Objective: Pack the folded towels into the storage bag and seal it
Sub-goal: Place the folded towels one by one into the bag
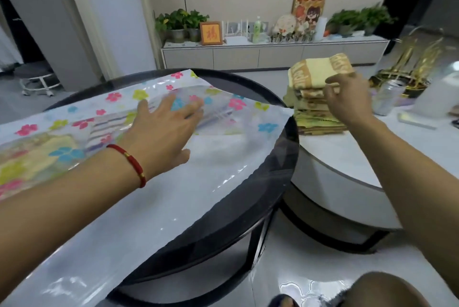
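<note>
Now your left hand (161, 130) lies palm down on the bag (223, 157), fingers (188, 110) spread flat and holding nothing. The bag is spread over the dark round surface (280, 182), with towels already visible inside at its left end. Your right arm reaches forward to the towel stack (315, 97) on the white surface (347, 157); your right hand (347, 100) pinches the top towel (320, 68), which is lifted at one edge.
</note>
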`<state>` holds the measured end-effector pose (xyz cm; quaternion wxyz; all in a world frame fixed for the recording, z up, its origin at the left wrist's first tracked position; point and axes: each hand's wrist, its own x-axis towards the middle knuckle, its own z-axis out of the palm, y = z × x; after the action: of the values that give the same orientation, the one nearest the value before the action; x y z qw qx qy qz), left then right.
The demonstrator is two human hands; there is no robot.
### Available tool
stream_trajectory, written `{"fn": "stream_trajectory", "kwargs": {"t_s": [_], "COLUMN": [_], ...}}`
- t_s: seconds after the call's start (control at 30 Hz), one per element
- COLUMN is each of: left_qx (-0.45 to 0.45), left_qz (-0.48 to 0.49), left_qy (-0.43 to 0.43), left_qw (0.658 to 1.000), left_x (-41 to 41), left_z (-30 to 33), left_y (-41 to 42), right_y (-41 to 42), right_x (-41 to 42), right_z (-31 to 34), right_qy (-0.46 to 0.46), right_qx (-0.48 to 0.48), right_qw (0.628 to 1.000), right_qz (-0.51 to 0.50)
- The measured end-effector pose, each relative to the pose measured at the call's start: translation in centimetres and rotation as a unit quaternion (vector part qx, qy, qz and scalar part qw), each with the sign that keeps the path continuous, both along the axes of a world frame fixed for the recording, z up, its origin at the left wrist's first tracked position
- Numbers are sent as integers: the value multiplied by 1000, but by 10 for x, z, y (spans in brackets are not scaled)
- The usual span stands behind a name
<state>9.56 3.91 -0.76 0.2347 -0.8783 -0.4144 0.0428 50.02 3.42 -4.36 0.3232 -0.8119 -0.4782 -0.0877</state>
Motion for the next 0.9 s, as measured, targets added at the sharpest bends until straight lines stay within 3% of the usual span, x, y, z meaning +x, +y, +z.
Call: {"fn": "stream_trajectory", "kwargs": {"t_s": [0.2,0.27,0.47,0.67,0.8,0.9], "left_qx": [53,56,35,-33,-111,-122], "left_qz": [-23,-29,-34,-56,-74,-91], "left_qy": [-82,-93,-105,-129,-159,-172], "left_qw": [995,994,993,990,978,973], "left_x": [4,6,1,-14,-21,-22], "left_z": [26,31,34,43,49,56], "left_y": [42,49,40,21,8,-4], "right_y": [65,75,74,-13,-90,-120], "right_x": [53,60,66,23,-7,-46], "right_z": [5,11,42,75,77,64], "right_qy": [16,65,310,470,562,557], "right_qx": [-120,-138,-19,93,38,-68], "right_qw": [986,982,950,858,776,755], "right_qz": [-114,-114,29,187,284,340]}}
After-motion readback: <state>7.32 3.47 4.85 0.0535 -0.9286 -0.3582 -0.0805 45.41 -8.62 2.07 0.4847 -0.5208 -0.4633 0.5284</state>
